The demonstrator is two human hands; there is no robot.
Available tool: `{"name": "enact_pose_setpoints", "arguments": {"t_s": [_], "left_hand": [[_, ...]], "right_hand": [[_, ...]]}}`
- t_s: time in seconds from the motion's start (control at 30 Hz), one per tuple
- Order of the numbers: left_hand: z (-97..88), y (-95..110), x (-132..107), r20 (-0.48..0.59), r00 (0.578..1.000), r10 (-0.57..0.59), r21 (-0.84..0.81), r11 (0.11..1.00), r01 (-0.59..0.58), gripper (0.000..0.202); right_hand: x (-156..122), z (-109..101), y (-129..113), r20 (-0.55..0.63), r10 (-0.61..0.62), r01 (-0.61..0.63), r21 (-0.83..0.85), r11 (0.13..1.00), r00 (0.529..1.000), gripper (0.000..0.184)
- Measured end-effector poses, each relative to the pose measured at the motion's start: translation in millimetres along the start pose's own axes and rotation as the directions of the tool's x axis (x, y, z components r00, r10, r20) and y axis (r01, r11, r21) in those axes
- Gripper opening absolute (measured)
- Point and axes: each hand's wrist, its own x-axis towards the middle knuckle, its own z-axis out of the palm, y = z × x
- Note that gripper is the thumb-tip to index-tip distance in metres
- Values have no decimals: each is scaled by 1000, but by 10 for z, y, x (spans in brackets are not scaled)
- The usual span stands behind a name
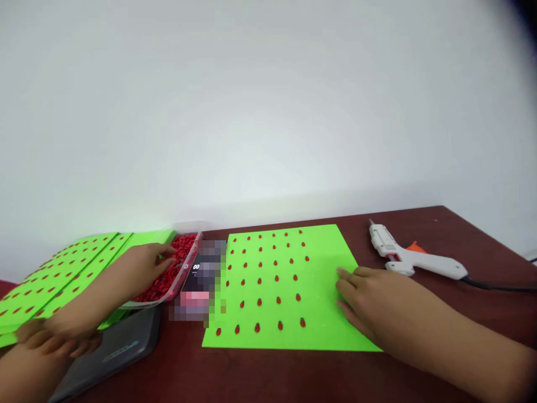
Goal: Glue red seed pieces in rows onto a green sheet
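Note:
My left hand (153, 263) reaches into a clear container (184, 274) heaped with small red pieces (172, 268). Its fingertips are gathered together among the pieces, and what they pinch is hidden. My right hand (369, 296) lies flat on the right edge of a bright green sheet (323, 246), fingers stretched out and holding nothing. The sheet lies on the dark red table (268, 375) and carries rows of red teardrop shapes (277, 278).
A white glue gun (413, 259) with a black cord lies to the right of the sheet. More green sheets with red shapes (62, 268) are stacked at the left. A grey flat device (121, 344) sits under the container. Another hand (54, 338) rests near it at lower left. A white wall stands behind.

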Motion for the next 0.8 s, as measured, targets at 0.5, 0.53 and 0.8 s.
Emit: {"name": "enact_pose_setpoints", "arguments": {"t_s": [0.5,0.53,0.8], "left_hand": [[-65,98,2,133,991,-14,250,968,-20,25],[-132,137,1,100,994,-41,262,965,13,25],[176,1275,-224,30,921,388,-15,922,-387,24]], "right_hand": [[28,-145,5,95,12,-19,64,998,995,16],[33,-152,2,107,19,-25,61,998,994,16],[63,-151,-4,112,49,-58,73,996,992,12]]}}
